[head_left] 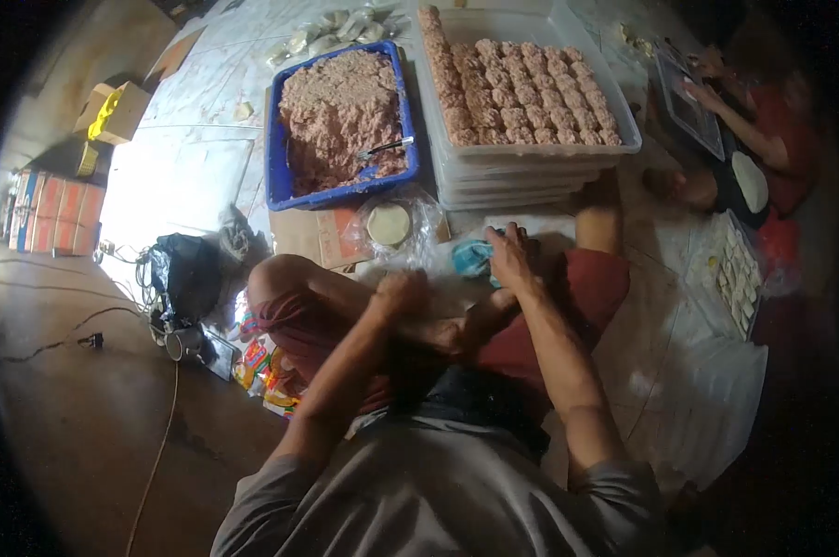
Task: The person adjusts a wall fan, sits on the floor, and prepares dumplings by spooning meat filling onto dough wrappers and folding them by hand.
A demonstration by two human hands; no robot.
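Head view: the right hand point(508, 257) is closed on a crumpled blue cloth point(471, 259) near the frame's centre.
The left hand point(403, 295), lower and further left, is blurred, so its grip cannot be told; wiping seems the step in hand, and the next move calls for keeping cloth clear of the blue tub point(336, 198) of mince point(340, 102), upper centre.

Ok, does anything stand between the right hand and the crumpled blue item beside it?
Nothing visible does: the right hand is at the right edge of the crumpled blue item, apparently touching it, with no other object showing between them.
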